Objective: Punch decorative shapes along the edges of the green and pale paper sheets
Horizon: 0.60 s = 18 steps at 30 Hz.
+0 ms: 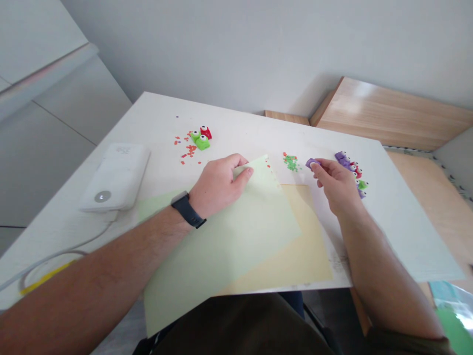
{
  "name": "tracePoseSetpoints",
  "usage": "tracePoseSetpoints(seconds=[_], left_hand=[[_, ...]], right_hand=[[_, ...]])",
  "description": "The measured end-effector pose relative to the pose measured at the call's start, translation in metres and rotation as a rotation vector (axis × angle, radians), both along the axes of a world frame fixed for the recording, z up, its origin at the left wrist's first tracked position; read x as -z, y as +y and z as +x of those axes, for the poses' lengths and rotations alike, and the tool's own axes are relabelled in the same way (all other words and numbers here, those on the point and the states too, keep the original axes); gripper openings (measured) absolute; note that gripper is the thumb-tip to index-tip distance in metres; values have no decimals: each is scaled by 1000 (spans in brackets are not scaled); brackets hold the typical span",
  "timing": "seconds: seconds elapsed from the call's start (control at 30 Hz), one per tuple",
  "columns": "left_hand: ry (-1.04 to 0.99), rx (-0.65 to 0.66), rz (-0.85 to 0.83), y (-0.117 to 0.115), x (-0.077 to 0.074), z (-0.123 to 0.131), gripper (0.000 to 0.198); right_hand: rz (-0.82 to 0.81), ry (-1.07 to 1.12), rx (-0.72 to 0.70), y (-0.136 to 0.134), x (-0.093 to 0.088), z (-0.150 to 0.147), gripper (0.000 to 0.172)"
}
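My left hand (225,182), with a dark watch on the wrist, pinches the top edge of a pale green paper sheet (236,236) between thumb and fingers. That sheet is tilted, its lower left corner hanging past the table edge, and it overlaps a pale yellow sheet (310,246). Between the thumb and fingers of my right hand (334,182) is a small purple craft punch (312,162), partly covered by the thumb. It is apart from the paper. Small punched holes (269,165) run along the green sheet's upper right edge.
Green paper bits (291,161) lie between my hands, orange bits (190,150) farther left. Green and red punches with eyes (201,138) sit at the back; several more punches (343,159) stand right. A white power bank (116,177) with a cable (88,241) is left.
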<state>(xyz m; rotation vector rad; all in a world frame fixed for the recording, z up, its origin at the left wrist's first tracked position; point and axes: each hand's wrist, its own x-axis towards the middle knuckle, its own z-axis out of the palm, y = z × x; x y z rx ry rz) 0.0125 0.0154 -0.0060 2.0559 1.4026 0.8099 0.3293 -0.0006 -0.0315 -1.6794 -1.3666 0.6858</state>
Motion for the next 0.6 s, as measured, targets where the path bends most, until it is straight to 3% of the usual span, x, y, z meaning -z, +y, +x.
tracePoseSetpoints(seconds=[0.17, 0.6], left_hand=[[4, 1, 2, 0, 1, 0, 27], [17, -1, 6, 1, 2, 0, 27]], right_hand=[[-83, 407, -20, -5, -15, -13, 34], [-246, 961, -108, -9, -30, -23, 20]])
